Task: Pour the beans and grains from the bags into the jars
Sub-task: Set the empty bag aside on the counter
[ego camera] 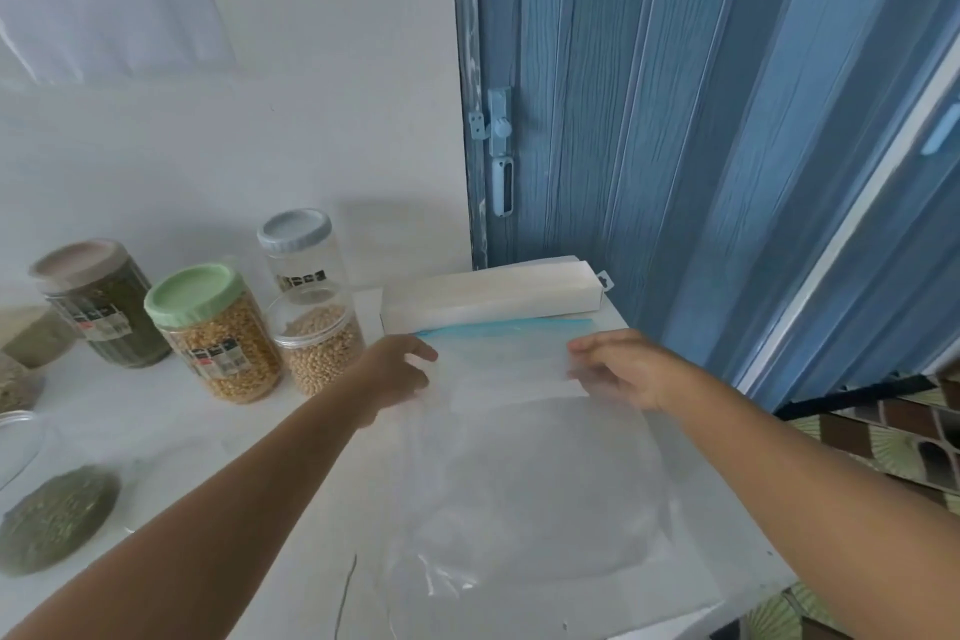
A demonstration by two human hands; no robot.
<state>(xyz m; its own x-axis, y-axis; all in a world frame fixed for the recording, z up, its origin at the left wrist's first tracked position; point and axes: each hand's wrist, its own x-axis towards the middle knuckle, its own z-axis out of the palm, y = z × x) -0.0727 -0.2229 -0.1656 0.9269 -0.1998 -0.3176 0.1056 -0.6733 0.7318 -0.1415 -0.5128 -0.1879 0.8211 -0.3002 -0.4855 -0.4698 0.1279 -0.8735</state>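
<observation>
White surface (171, 426) beside the blue door carries an empty zip bag (519, 457), right of the lidless bean jar (319, 346), its corners pinched flat by left hand (397, 369) and right hand (618, 369), probably for setting aside.

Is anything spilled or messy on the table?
Nothing looks spilled. One jar of pale beans stands without a lid, beside the lidded ones. Both hands, left hand and right hand, hold an empty, flat clear bag.
</observation>
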